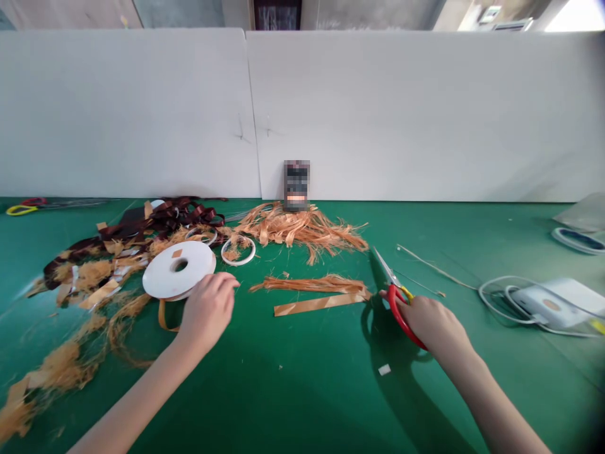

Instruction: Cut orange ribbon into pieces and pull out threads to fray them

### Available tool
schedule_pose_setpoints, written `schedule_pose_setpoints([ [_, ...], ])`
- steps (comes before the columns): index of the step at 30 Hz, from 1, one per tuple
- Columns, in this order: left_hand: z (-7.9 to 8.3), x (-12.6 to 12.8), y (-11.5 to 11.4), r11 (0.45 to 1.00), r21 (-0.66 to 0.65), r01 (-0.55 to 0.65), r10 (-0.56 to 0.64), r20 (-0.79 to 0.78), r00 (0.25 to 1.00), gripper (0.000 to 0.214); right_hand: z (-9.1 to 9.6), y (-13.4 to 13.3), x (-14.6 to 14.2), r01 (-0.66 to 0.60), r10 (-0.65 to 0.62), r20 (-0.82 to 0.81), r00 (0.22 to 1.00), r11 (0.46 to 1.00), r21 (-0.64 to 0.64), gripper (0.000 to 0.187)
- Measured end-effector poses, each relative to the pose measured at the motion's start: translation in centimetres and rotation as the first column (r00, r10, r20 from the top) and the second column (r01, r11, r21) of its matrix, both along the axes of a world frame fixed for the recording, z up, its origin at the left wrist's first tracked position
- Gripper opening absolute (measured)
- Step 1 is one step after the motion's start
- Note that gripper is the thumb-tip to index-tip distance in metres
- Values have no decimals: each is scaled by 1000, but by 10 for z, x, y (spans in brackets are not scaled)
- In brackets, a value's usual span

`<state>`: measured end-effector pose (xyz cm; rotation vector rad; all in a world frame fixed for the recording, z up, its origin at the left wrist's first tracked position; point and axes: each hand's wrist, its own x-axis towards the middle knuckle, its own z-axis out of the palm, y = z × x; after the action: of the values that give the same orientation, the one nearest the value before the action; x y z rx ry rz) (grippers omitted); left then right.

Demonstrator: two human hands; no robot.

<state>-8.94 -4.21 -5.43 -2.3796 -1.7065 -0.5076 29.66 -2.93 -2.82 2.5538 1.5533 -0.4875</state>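
My right hand point(432, 325) grips the red-handled scissors point(399, 312), whose metal blades point up and away over the green table. My left hand point(210, 306) is beside the right edge of a white ribbon spool point(161, 271), its fingers curled together; what they hold, if anything, is hidden. A tan ribbon point(169, 318) loops out under the spool by my left wrist. Between my hands lies a cut length of tan ribbon point(312, 304), and just behind it a bundle of frayed tan strips point(312, 285).
Frayed tan ribbon pieces point(297, 227) are heaped at the back, with dark brown ribbon point(189, 214) to the left. A white ring point(238, 250) lies behind my left hand. Yellow-and-red-handled scissors point(23, 209) lie far left; a white box point(558, 302) with cables sits right.
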Motion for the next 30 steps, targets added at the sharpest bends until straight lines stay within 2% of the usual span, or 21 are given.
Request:
schedule_pose_setpoints([
  [1, -1, 11, -2, 995, -42, 91, -88, 61, 994, 17, -2, 2, 0, 28, -28, 14, 1000, 1000, -5, 56],
  [3, -5, 34, -5, 975, -134, 180, -152, 190, 970, 14, -4, 5, -2, 68, -67, 32, 997, 998, -9, 67],
  [7, -12, 60, -1, 945, -264, 192, -103, 317, 943, 15, -5, 7, 0, 72, -71, 36, 997, 997, -17, 68],
  [12, -8, 59, 5, 895, -391, 215, -60, 372, 926, 13, -10, 8, 9, 28, -27, 34, 999, 999, -34, 58],
  [15, 1, 51, 2, 846, -450, 285, -40, 480, 877, 12, -8, 8, 9, 14, -13, 44, 999, 999, -37, 49],
  [18, 17, 46, 1, 780, -502, 374, 15, 613, 790, 12, 5, 4, 1, 33, -32, 88, 996, 999, -18, 42],
  [20, 32, 47, 4, 766, -497, 408, 37, 667, 744, 12, 21, 1, -11, 24, -32, 163, 986, 998, 55, 39],
  [22, 50, 52, 8, 776, -478, 412, 54, 701, 711, 9, 41, -2, -28, -127, 98, 173, 980, 978, 163, 35],
  [24, 70, 61, 12, 791, -445, 419, 73, 750, 658, 10, 62, -5, -51, -258, 284, -41, 958, 914, 312, 39],
  [26, 88, 71, 17, 780, -429, 457, 102, 807, 582, 12, 82, -6, -76, -300, 434, -267, 861, 855, 423, 48],
  [28, 103, 81, 22, 771, -401, 495, 131, 861, 492, 20, 98, -6, -99, -319, 547, -362, 755, 789, 525, 52],
  [30, 113, 88, 26, 762, -373, 530, 148, 896, 418, 22, 108, -4, -117, -292, 583, -466, 665, 778, 556, 30],
])
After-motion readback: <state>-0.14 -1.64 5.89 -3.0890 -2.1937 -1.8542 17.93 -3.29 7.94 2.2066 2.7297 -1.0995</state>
